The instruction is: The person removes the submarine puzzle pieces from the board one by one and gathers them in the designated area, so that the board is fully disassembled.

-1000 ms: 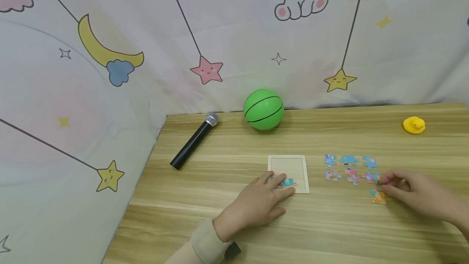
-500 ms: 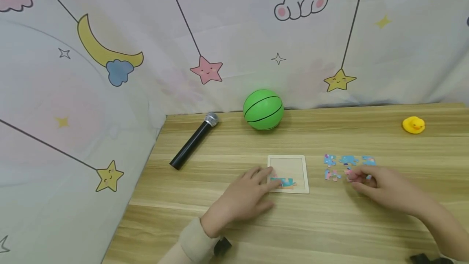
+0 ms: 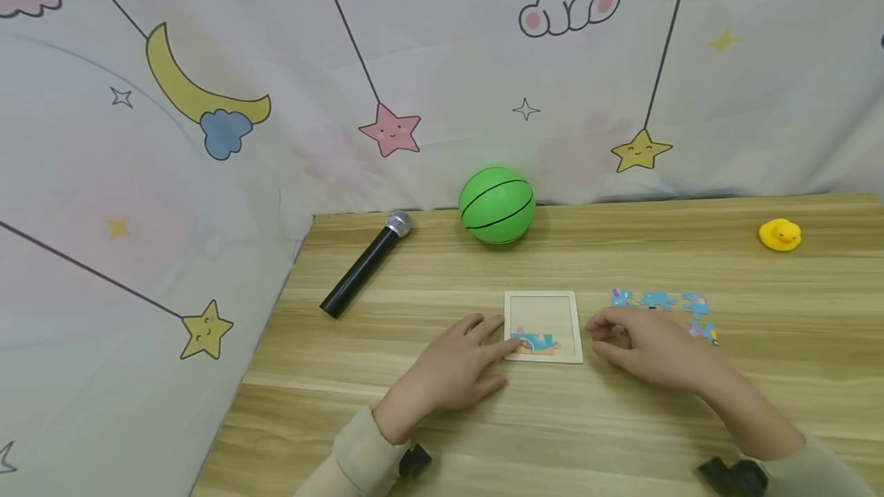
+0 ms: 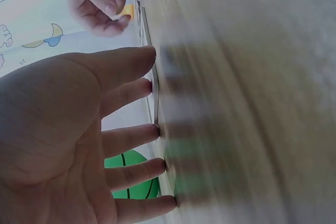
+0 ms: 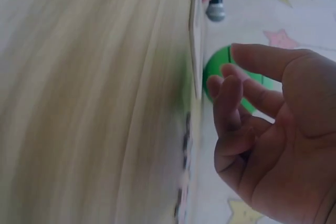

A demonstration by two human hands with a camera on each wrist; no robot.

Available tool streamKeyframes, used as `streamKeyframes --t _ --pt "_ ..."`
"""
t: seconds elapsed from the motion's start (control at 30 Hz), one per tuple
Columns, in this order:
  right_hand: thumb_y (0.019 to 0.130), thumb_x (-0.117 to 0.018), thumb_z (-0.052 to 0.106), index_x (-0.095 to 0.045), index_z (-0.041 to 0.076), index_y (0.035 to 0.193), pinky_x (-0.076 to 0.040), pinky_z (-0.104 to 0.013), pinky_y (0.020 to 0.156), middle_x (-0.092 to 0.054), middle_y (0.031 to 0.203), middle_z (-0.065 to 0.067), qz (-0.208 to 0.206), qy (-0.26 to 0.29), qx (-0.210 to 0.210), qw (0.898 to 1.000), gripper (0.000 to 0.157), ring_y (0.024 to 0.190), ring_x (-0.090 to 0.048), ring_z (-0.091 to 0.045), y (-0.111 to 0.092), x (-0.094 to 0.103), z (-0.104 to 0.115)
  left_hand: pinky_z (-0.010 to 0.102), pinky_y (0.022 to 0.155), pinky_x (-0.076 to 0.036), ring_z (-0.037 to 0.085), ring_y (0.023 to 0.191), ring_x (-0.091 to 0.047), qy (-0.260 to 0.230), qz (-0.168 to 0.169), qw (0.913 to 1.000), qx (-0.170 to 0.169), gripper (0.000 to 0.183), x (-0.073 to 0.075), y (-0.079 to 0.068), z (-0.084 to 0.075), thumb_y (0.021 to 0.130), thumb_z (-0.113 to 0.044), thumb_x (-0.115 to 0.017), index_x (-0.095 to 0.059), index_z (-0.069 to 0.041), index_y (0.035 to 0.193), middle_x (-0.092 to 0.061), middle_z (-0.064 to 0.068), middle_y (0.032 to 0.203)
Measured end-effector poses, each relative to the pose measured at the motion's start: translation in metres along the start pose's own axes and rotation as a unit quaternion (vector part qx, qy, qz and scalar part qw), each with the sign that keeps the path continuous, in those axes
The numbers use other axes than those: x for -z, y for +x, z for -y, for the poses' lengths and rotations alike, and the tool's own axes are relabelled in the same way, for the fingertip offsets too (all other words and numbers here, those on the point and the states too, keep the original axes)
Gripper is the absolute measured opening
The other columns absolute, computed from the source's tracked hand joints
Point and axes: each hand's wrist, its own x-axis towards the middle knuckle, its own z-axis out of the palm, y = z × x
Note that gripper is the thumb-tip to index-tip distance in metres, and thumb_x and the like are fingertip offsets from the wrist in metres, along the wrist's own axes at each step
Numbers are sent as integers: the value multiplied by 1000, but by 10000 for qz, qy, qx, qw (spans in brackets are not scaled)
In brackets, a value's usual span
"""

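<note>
My left hand (image 3: 449, 366) rests with fingers spread at the left side of a wooden puzzle frame (image 3: 578, 328), one fingertip over its lower left part. Joined puzzle pieces (image 3: 542, 342), teal and orange, lie along the frame's bottom. Just right of the frame, my right hand (image 3: 645, 343) is held above the table with thumb and fingers curled in a pinch around a small puzzle piece, which the fingers hide. Behind it lie loose pieces, among them a blue one (image 3: 658, 300) and a pink-blue one (image 3: 703, 332); the hand covers others. In the right wrist view that hand (image 5: 273, 124) shows its palm.
A green ball (image 3: 497, 205) stands at the back of the wooden table (image 3: 442, 267), with a black microphone (image 3: 362, 271) to its left. A yellow rubber duck (image 3: 780, 235) sits at the back right. A patterned cloth (image 3: 470, 60) hangs behind.
My right hand has swept left from the loose pieces to the frame's right side; the orange piece once near it no longer shows. My left hand has drawn back left, uncovering the joined pieces.
</note>
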Motion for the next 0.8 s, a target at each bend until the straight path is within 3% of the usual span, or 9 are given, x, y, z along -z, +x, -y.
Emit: streamKeyframes --t 0.17,0.33,0.43,0.8 --pt "95 -77 26 -73 17 114 -54 -35 82 -69 105 11 142 -43 111 9998 21 93 -62 -7 15 -15 11 44 115 -40 32 142 -43 -47 20 10000 36 56 0 1 0 103 -48 -62 -51 -31 155 -40 8 162" --pt "92 -80 29 -74 13 116 -52 -33 77 -66 99 10 383 -43 128 9992 29 86 -59 -8 29 -26 18 44 115 -40 32 142 -43 -132 63 9999 78 55 2 2 0 104 -46 -61 -52 -30 155 -39 8 163" --pt "89 -83 30 -74 14 114 -53 -36 79 -66 98 9 473 -75 0 9989 31 89 -60 -9 35 -29 22 43 114 -40 30 142 -43 -158 60 9998 76 54 2 1 -1 104 -46 -61 -52 -30 155 -39 8 163" --pt "86 -87 26 -71 13 109 -53 -39 80 -64 98 6 643 -213 -137 9976 31 91 -61 -13 39 -31 31 42 115 -39 31 142 -43 -110 123 9998 95 53 5 1 -2 104 -46 -61 -53 -30 154 -40 9 163"
